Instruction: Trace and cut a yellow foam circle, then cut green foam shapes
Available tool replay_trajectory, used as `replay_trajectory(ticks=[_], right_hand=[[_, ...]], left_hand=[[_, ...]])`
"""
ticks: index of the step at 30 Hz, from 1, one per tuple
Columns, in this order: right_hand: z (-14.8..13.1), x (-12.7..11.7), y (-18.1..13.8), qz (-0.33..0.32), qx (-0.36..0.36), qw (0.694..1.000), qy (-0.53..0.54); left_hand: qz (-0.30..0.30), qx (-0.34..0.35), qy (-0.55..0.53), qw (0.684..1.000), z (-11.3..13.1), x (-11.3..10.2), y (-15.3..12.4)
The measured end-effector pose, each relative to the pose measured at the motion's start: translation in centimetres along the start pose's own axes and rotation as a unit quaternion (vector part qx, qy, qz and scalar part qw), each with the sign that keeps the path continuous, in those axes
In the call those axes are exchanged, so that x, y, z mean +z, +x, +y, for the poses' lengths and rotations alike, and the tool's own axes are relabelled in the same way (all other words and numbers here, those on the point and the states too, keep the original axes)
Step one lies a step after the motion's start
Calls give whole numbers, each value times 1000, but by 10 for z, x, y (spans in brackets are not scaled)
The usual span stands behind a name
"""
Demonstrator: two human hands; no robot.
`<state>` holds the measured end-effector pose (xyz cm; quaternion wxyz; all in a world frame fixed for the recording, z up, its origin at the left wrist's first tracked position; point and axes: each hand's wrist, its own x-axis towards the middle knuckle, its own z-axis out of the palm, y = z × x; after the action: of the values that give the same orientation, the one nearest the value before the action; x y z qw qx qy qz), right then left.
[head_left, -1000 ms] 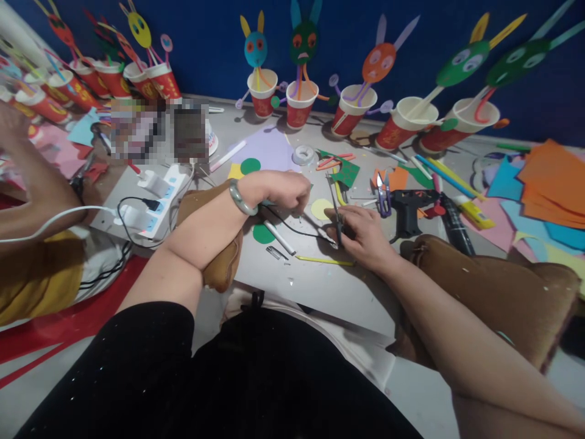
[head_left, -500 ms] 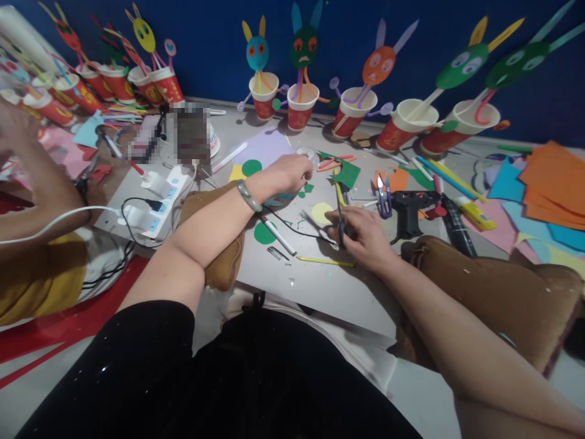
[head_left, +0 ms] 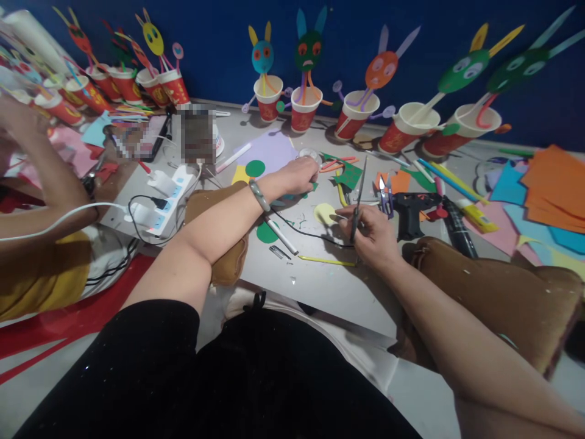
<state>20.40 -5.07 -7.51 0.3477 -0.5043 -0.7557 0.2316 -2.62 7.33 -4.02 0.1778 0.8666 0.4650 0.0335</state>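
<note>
My right hand (head_left: 375, 235) is closed round the handles of a pair of scissors (head_left: 361, 189), whose blades point up and away over the table. Reaching forward, my left hand (head_left: 299, 175) rests low with its fingers curled down among small green paper scraps (head_left: 311, 186); whatever its fingertips hold is hidden. A clear tape roll (head_left: 309, 154) lies just beyond the left hand. Between the hands are a pale yellow paper disc (head_left: 325, 213) and a black cord. Closer to me lie a green paper disc (head_left: 267, 231), a white marker (head_left: 283, 238) and a yellow stick (head_left: 326, 261).
Red paper cups (head_left: 306, 113) with paper-faced puppets line the blue wall. A black glue gun (head_left: 411, 213) and purple snips (head_left: 386, 198) lie right of my right hand. Orange paper (head_left: 555, 189) is piled far right. A power strip (head_left: 171, 204) and another person's arm (head_left: 50, 164) are left.
The scissors in my right hand have swung upward, and that hand has shifted slightly right. My left hand has come down a little, covering some of the green scraps.
</note>
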Motion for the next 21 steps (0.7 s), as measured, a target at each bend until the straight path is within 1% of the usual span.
replay_trajectory(ticks=[3, 5, 6, 8, 10, 11, 13, 16, 18, 21], right_hand=[[-3, -2, 0, 6, 4, 1000, 7], [-6, -4, -1, 15, 12, 1000, 9], [-7, -5, -2, 21, 16, 1000, 11], [-10, -6, -3, 35, 27, 999, 25], [-13, -6, -3, 47, 43, 996, 60], [-14, -6, -3, 52, 54, 994, 84], [-17, -7, -2, 59, 76, 986, 138], [-19, -10, 0, 73, 96, 973, 195], [-20, -11, 0, 84, 99, 969, 210], [-19, -10, 0, 93, 96, 966, 223]], left_hand=[[24, -13, -62, 998, -2, -3, 2], [64, -35, -144, 987, -4, -8, 4], [93, -49, -198, 975, -5, -11, 5], [145, -74, -316, 935, -3, -18, 4], [158, -88, -427, 886, 5, -23, -2], [147, -92, -471, 865, 11, -25, -6], [96, -90, -541, 831, 27, -24, -17], [12, -60, -599, 799, 52, -17, -31], [-14, -49, -607, 793, 64, -10, -36], [-27, -52, -606, 793, 72, -3, -37]])
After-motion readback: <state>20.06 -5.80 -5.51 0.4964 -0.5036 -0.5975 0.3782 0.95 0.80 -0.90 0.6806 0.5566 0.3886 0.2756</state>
